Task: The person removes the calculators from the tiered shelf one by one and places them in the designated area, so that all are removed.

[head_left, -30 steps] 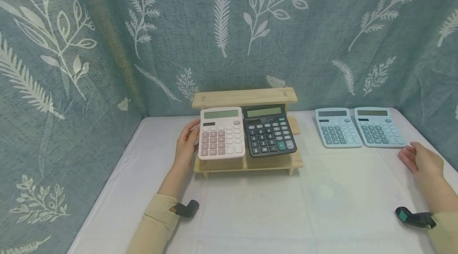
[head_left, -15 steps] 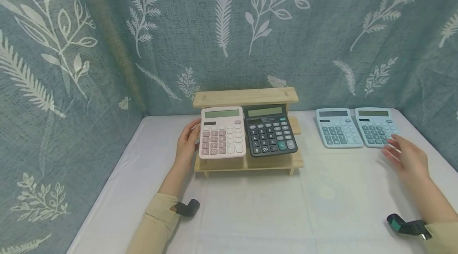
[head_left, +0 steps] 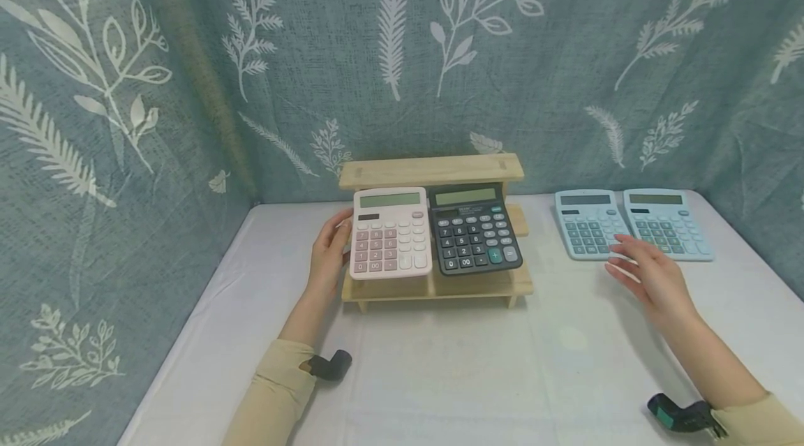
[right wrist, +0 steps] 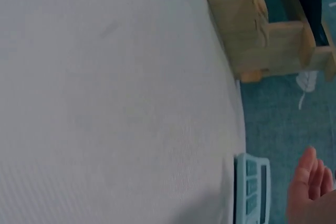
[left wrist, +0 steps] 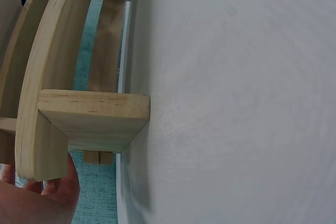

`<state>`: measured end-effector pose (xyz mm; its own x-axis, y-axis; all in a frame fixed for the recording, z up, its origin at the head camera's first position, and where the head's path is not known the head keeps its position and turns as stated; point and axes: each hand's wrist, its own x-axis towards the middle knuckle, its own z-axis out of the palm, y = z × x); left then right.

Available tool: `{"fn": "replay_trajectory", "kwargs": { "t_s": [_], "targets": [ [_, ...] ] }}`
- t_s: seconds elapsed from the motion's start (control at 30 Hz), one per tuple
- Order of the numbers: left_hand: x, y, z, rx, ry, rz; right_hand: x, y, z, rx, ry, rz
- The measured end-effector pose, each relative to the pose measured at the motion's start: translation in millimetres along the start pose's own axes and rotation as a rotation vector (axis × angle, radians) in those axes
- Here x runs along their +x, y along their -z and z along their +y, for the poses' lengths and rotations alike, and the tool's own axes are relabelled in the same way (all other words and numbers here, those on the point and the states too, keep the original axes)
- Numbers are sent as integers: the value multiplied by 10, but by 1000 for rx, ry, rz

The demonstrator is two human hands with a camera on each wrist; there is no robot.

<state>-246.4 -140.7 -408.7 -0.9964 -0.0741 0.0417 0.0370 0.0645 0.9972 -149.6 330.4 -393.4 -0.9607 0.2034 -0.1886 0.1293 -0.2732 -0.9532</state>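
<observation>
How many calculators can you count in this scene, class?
4. A pink calculator and a black calculator lean side by side on the wooden stand. Two light blue calculators lie flat on the table, right of the stand. None appears hidden.

I note a white-covered table (head_left: 440,376) bearing a wooden rack (head_left: 433,285) and two light-blue calculators (head_left: 634,226).

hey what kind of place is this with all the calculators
Probably a staged tabletop set, not a real office: leaf-print blue fabric walls in a white-covered table, and a small wooden rack displays a pink calculator and a black calculator.
</observation>
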Motion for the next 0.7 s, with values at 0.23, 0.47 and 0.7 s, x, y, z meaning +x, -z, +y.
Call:
{"fn": "replay_trajectory", "kwargs": {
  "t_s": [0.23, 0.47, 0.7],
  "targets": [
    [11, -1, -4, 0, 7, 2, -63, -285, 76, -91, 65, -144],
    [9, -5, -6, -4, 6, -1, -114, -514, 116, -208, 54, -200],
    [8, -8, -5, -2, 8, 8, -146, -680, 158, -303, 49, -238]
  ]
}}
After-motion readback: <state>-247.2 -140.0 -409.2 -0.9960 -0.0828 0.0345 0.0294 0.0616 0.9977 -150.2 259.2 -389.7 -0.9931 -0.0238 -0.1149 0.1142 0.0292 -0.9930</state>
